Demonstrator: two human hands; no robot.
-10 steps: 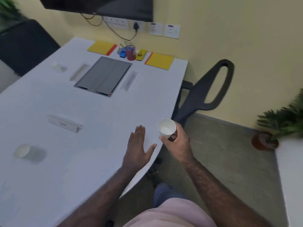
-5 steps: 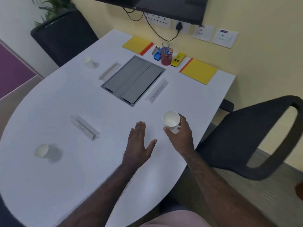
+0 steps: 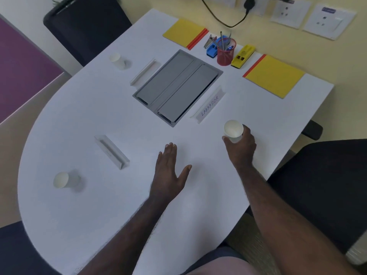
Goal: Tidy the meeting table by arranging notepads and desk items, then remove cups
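My right hand [image 3: 241, 145] grips a white paper cup [image 3: 233, 129] just above the white table [image 3: 99, 116], near its right edge. My left hand [image 3: 170, 171] rests flat on the table with fingers spread, holding nothing. A second paper cup [image 3: 63, 180] stands at the near left and a third cup [image 3: 117, 60] at the far left. Two yellow notepads [image 3: 184, 32] [image 3: 275, 75] lie at the far edge. Between them stand a red pen holder [image 3: 225, 54], a blue item [image 3: 212, 49] and a yellow item [image 3: 242, 56].
A grey cable hatch [image 3: 176, 86] sits in the table's middle, flanked by name plates [image 3: 209, 107] [image 3: 145, 73]; another name plate [image 3: 112, 151] lies near left. A black chair [image 3: 317, 185] stands at the right, a dark planter [image 3: 85, 26] at the far left, sockets on the wall.
The view has swung left and down from the table's edge to over the table. My right hand, still holding the cup, has moved over the table surface; my left hand stays flat.
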